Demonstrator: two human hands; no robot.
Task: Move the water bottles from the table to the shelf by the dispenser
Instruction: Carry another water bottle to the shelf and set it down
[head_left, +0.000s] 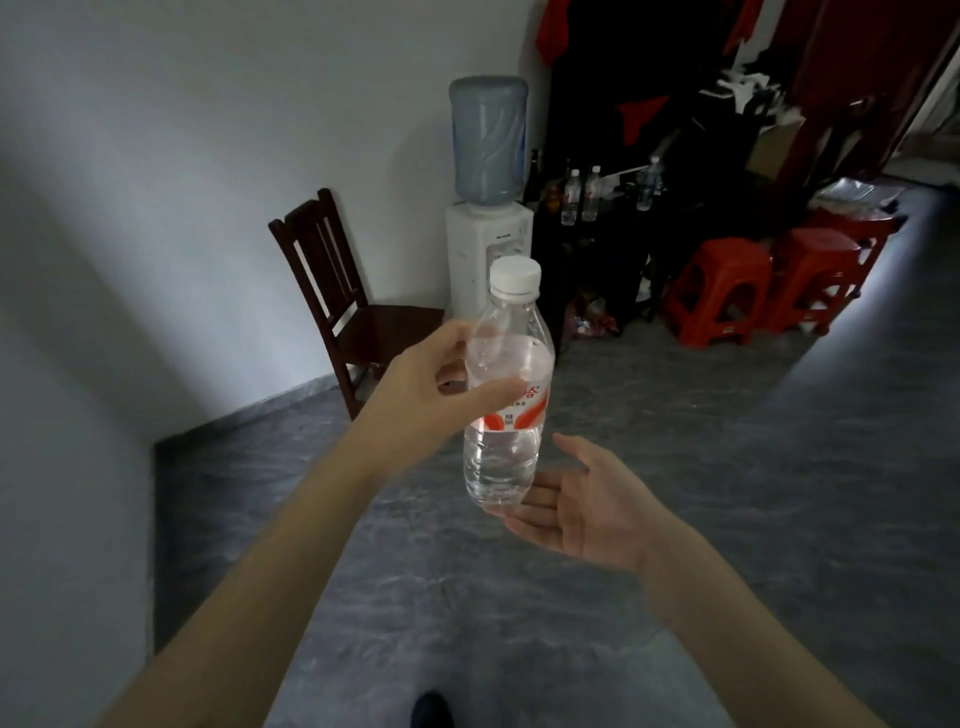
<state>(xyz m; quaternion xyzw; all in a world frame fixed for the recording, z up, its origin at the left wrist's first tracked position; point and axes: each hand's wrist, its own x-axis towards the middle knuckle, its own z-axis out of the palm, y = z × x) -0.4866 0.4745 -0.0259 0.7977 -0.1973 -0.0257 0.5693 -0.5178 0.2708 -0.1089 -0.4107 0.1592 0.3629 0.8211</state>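
Observation:
I hold a clear water bottle (506, 395) with a white cap and a red-and-white label upright in mid-air. My left hand (431, 395) grips it around the upper body, thumb across the label. My right hand (576, 504) is open, palm up, with its fingertips just under the bottle's base. Ahead stands the white water dispenser (485, 260) with a blue jug on top. To its right is a dark shelf (613, 234) with several bottles (579, 195) standing on it.
A dark wooden chair (343, 301) stands against the wall left of the dispenser. Red plastic stools (719, 291) sit on the grey floor to the right of the shelf. Dark clutter and red cloth hang behind the shelf. Open floor lies between me and the dispenser.

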